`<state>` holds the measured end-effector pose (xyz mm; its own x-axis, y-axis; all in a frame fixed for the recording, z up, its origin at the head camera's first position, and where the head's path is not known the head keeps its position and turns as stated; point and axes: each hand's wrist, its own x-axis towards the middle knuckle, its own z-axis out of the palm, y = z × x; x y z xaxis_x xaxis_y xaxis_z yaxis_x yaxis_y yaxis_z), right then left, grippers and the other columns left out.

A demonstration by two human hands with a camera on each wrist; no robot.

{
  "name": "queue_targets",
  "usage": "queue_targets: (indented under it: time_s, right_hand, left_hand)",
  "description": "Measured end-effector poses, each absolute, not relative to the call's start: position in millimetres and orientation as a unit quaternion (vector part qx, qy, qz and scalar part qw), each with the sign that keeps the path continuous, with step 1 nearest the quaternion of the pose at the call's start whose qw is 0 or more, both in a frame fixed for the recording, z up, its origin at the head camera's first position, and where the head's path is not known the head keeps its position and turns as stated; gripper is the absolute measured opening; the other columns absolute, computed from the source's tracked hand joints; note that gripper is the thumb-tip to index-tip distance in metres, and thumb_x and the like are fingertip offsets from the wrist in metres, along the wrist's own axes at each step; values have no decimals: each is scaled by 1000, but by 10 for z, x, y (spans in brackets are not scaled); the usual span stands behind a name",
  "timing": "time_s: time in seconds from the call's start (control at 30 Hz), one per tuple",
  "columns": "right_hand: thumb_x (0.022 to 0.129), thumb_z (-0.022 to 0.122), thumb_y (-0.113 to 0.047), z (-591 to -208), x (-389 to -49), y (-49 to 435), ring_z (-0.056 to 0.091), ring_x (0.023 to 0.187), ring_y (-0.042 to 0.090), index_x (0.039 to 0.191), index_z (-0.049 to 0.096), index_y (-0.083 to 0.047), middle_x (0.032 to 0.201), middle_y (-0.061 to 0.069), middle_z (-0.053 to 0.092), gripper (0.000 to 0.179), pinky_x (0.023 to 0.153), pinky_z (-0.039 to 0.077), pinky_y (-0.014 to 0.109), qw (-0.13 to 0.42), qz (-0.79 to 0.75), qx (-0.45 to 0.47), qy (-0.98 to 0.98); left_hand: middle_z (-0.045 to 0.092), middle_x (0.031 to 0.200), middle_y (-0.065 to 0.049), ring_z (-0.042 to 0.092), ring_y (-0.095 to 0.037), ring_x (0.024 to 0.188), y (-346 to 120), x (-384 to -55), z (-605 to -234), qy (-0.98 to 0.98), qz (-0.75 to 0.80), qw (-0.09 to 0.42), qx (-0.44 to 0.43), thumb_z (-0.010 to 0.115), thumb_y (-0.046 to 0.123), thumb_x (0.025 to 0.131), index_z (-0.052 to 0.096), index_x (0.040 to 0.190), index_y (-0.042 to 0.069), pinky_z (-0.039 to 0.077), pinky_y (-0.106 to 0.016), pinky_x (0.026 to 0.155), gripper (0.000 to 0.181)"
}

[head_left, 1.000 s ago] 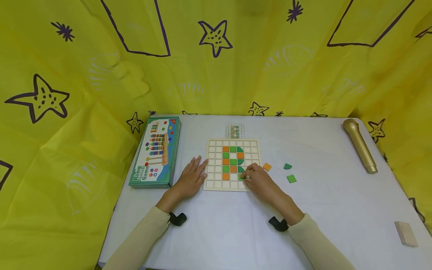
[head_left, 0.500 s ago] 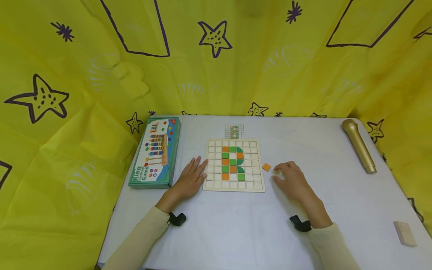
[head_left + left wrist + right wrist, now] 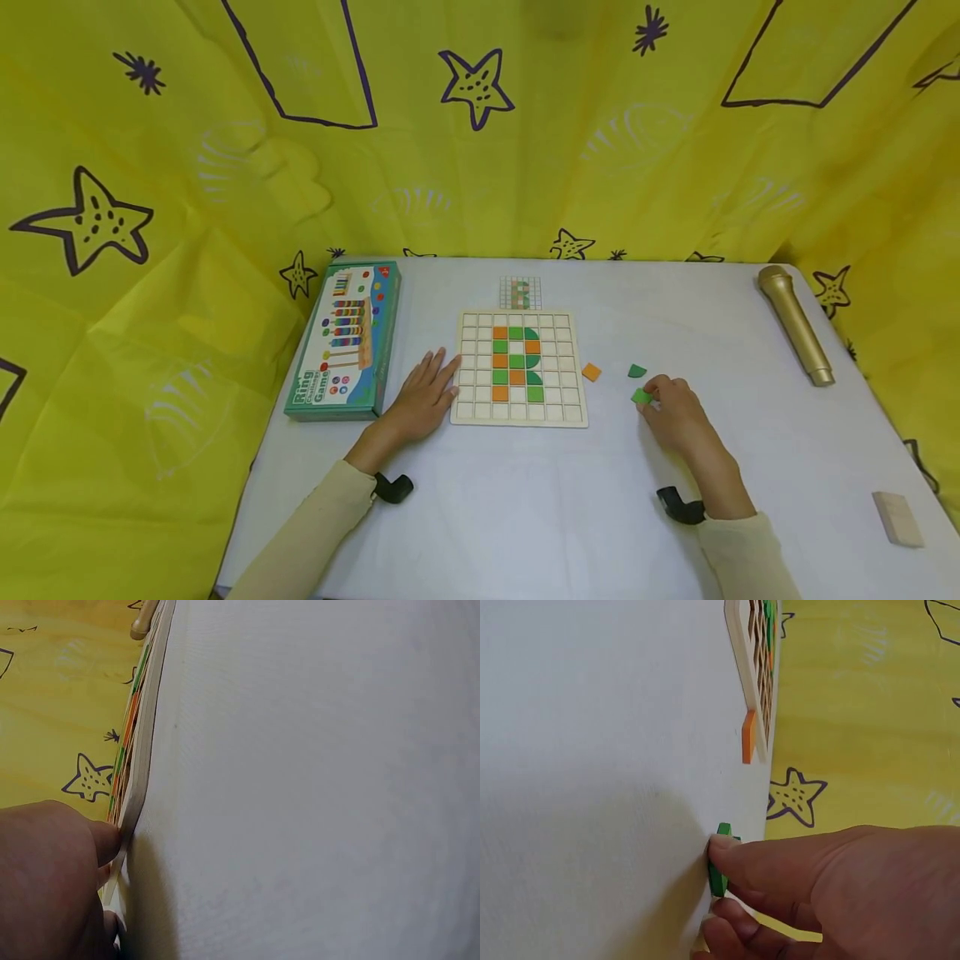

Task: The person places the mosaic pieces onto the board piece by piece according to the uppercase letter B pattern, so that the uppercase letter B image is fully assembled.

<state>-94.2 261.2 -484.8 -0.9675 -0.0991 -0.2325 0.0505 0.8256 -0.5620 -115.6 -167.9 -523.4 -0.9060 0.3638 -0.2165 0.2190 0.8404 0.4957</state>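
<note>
My right hand (image 3: 678,417) pinches a light green square tile (image 3: 718,871) between thumb and fingers, low over the table to the right of the board. Just beyond it lies a dark green quarter-round tile (image 3: 637,371). An orange square tile (image 3: 592,372) rests close to the right edge of the wooden grid board (image 3: 562,412). Orange and green tiles (image 3: 517,361) fill some of the board's cells in the shape of a letter R. My left hand (image 3: 422,402) lies flat with spread fingers, its fingertips at the board's left edge.
Behind the board lies a small pattern card (image 3: 521,292). A ring game box (image 3: 347,342) stands at the left. Off to the right are a gold microphone (image 3: 797,325) and a pale wooden block (image 3: 897,519). A yellow cloth (image 3: 480,183) hangs behind the table.
My right hand has let go of a green square tile on the board, moved right and taken hold of the loose green square tile. The left hand stays put.
</note>
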Motion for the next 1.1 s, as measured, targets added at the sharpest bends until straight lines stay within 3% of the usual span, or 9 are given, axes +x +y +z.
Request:
queue_targets:
  time_s: [0.37, 0.53, 0.7, 0.93, 1.1]
  right_hand:
    - [104, 63, -5, -4984, -943, 2524, 57, 113, 45, 127, 57, 6, 126, 30, 51, 26, 94, 52, 59, 109, -323, -55, 939]
    - [104, 64, -8, -5023, -900, 2374, 54, 121, 44, 130, 59, 3, 128, 26, 53, 28, 99, 40, 58, 90, -313, -59, 944]
    - [103, 67, -8, -4918, -903, 2066, 55, 121, 44, 129, 63, 2, 127, 24, 56, 28, 96, 37, 56, 50, -320, -85, 942]
    - [99, 72, -7, -4856, -918, 1510, 57, 121, 37, 124, 67, 0, 120, 16, 59, 26, 96, 43, 52, 59, -328, -154, 930]
    - [97, 76, -8, -4923, -914, 1150, 58, 110, 29, 122, 70, -4, 110, 7, 60, 26, 91, 45, 43, 61, -315, -195, 927]
  left_hand:
    - [0, 178, -10, -6, -32, 165, -1672, -1144, -5249, 946, 243, 151, 153, 32, 40, 116, 13, 172, 22, 3, -55, 132, 62]
    - [1, 178, -11, -4, -33, 165, -1677, -1152, -5256, 946, 242, 144, 159, 32, 40, 116, 14, 172, 21, 4, -55, 132, 62]
    - [5, 178, -16, -1, -37, 164, -1683, -1162, -5251, 946, 243, 133, 167, 35, 36, 116, 18, 171, 16, 7, -58, 131, 61]
    - [2, 178, -14, -3, -36, 164, -1680, -1159, -5244, 946, 239, 144, 167, 33, 37, 116, 15, 171, 17, 5, -57, 131, 61]
    - [3, 178, -15, -2, -37, 164, -1678, -1156, -5240, 946, 241, 136, 169, 35, 36, 116, 17, 171, 16, 6, -59, 131, 61]
